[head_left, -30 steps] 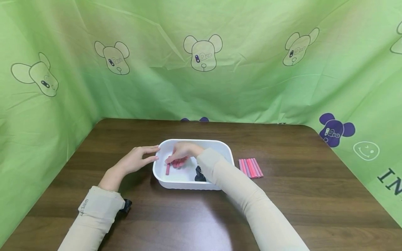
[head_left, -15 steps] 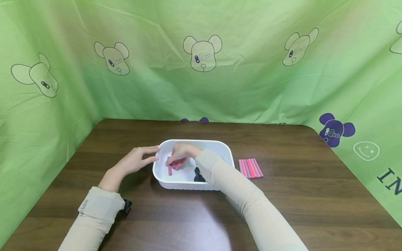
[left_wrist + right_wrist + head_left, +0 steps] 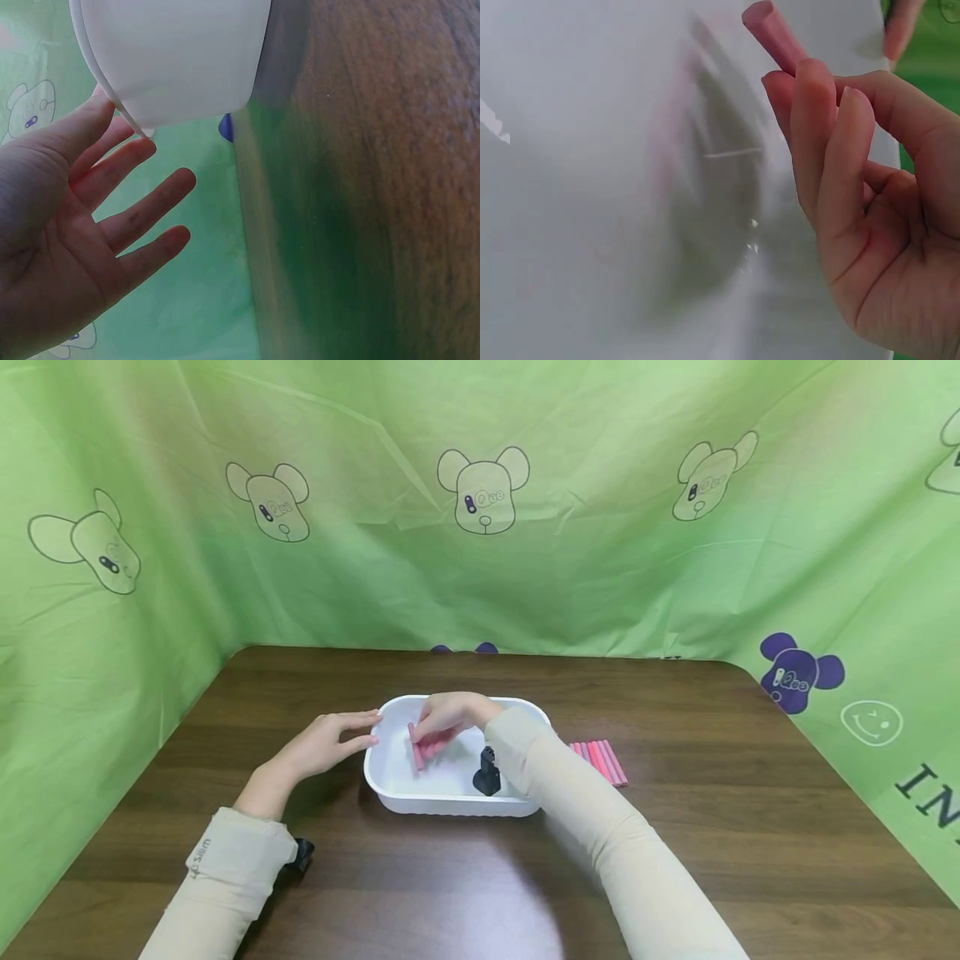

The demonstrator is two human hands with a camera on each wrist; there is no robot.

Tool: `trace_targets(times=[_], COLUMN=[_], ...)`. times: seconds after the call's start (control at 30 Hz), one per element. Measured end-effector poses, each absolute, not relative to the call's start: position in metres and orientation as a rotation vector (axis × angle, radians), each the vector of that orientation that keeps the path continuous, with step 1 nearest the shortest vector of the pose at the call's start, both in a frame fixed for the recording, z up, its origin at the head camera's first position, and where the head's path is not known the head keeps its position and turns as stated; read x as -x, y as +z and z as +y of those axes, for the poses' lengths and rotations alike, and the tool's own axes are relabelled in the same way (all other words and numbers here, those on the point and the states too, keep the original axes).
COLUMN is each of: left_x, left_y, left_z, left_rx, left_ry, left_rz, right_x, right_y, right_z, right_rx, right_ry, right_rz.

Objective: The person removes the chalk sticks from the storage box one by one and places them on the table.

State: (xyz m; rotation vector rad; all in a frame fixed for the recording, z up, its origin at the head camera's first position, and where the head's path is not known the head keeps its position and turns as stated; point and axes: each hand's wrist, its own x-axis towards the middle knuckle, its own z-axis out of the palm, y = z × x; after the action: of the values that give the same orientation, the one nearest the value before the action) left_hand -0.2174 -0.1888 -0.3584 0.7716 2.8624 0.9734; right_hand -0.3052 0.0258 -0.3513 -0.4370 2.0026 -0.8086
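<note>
A white plastic basin (image 3: 459, 807) stands on the table. Inside it, my right hand (image 3: 450, 714) pinches a pink round stick (image 3: 417, 755) between thumb and fingertips. In the right wrist view, one end of the pink stick (image 3: 776, 34) juts out past the fingertips of my right hand (image 3: 862, 202), over the basin's glossy floor (image 3: 577, 225). My left hand (image 3: 318, 745) steadies the basin's left end, fingers spread. The left wrist view shows the thumb and forefingers of my left hand (image 3: 90, 210) at the rim of the basin (image 3: 180, 60), the other fingers loose.
Several pink and purple sticks (image 3: 603, 762) lie side by side on the brown wooden table (image 3: 720, 793), right of the basin and partly behind my right sleeve. A black wrist camera mount (image 3: 487, 775) hangs under my right wrist. A green printed cloth (image 3: 570, 585) encloses the table's back and sides.
My right hand has moved slightly right and up inside the basin, carrying the pink stick, which now slants more. The left hand stays in place at the rim.
</note>
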Motion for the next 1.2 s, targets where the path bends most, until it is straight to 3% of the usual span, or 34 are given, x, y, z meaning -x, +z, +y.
trace_targets(times=[1.2], left_x=[0.216], left_y=[-0.355], left_z=[-0.188], left_rx=[-0.738], left_ry=[0.955], left_rz=[2.847], right_x=[0.297], right_y=[-0.312], right_z=[0.118], right_rx=[0.55], right_ry=[-0.922], right_rz=[2.0])
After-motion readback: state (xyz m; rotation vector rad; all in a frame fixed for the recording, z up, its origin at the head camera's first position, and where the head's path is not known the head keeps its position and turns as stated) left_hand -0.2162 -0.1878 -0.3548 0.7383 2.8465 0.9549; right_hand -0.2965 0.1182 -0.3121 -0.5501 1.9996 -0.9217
